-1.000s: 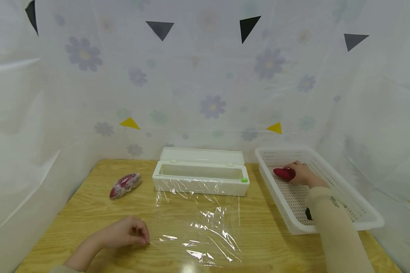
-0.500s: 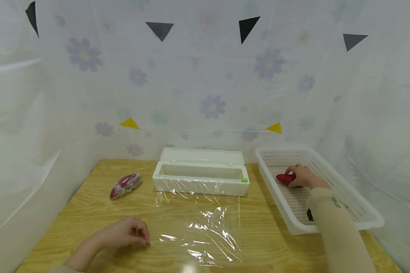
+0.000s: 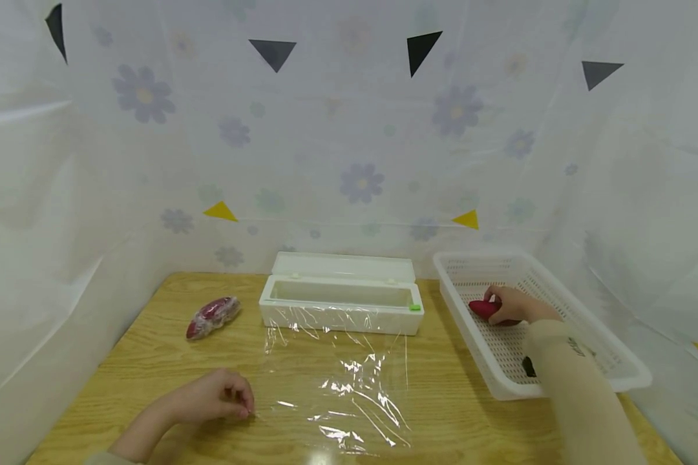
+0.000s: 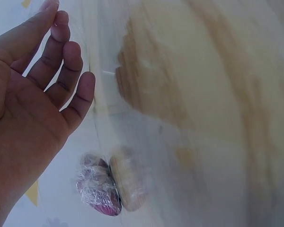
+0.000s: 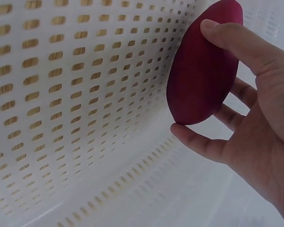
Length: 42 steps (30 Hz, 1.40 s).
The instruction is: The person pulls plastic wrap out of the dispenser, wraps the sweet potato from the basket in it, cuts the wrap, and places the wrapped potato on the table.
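In the head view, my right hand (image 3: 518, 305) is inside the white basket (image 3: 503, 389), holding a dark red sweet potato (image 3: 481, 309). The right wrist view shows the thumb on one face of the sweet potato (image 5: 201, 71) and fingers behind it and at its lower end. Clear plastic wrap (image 3: 337, 387) lies spread over the table from the white wrap dispenser (image 3: 340, 320), whose lid stands up. My left hand (image 3: 212, 395) pinches the wrap's near left corner between thumb and index finger. A wrapped sweet potato (image 3: 212, 316) lies at the left, also seen in the left wrist view.
A small dark object (image 3: 528, 367) lies in the basket, partly hidden by the right sleeve (image 3: 578, 387). A green slider (image 3: 415, 307) sits on the dispenser's right end. Behind the wooden table (image 3: 151, 361) hangs a flowered white curtain (image 3: 302, 155).
My right hand has shifted slightly toward me in the basket and rearranged its fingers on the sweet potato. The left hand and the plastic wrap have stayed put.
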{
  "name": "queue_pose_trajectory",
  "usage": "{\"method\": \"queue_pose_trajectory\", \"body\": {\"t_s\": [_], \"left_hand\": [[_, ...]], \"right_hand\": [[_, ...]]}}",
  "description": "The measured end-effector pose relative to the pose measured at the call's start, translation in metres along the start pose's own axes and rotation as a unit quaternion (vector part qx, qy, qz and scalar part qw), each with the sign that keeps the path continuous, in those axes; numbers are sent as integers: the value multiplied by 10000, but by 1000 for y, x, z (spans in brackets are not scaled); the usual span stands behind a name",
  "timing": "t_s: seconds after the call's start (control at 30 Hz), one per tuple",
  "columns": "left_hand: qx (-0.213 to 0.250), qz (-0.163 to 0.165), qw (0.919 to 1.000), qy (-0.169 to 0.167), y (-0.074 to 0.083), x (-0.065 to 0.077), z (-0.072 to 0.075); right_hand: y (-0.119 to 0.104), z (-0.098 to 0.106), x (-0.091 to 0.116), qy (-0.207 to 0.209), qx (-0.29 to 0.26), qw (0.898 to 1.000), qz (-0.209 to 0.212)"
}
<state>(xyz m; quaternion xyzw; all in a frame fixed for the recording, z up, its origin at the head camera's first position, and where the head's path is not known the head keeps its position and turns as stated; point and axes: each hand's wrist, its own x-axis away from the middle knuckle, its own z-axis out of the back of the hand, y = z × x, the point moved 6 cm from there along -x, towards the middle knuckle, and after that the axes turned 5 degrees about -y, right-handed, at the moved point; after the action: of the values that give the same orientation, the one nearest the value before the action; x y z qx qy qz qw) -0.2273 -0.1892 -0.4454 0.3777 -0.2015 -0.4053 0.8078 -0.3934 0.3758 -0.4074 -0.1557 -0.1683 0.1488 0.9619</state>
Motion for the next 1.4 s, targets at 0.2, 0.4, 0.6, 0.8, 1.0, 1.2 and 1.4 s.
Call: {"method": "queue_pose_trajectory", "body": {"t_s": [0.2,0.4,0.6,0.8,1.0,1.2,1.4], "left_hand": [[-38,-27,10000,22,2,0,1],[6,-90,10000,37,6,1,1],[50,-97,9999,38,5,1,0],[49,-91,9999,60,3,-1,1],[56,-93,9999,38,1,-3,1],[58,-113,9999,20,0,-3,1],[56,-190,9998,49,2,-3,1]], "right_hand": [[-6,7,7,20,-157,9998,121],[-16,16,12,40,-255,9993,261],[-25,27,19,290,-175,9983,472],[-27,40,29,546,-152,9969,545],[-30,52,40,758,-84,9956,541],[-47,70,53,960,-235,9936,548],[-59,83,65,1108,-233,9920,551]]}}
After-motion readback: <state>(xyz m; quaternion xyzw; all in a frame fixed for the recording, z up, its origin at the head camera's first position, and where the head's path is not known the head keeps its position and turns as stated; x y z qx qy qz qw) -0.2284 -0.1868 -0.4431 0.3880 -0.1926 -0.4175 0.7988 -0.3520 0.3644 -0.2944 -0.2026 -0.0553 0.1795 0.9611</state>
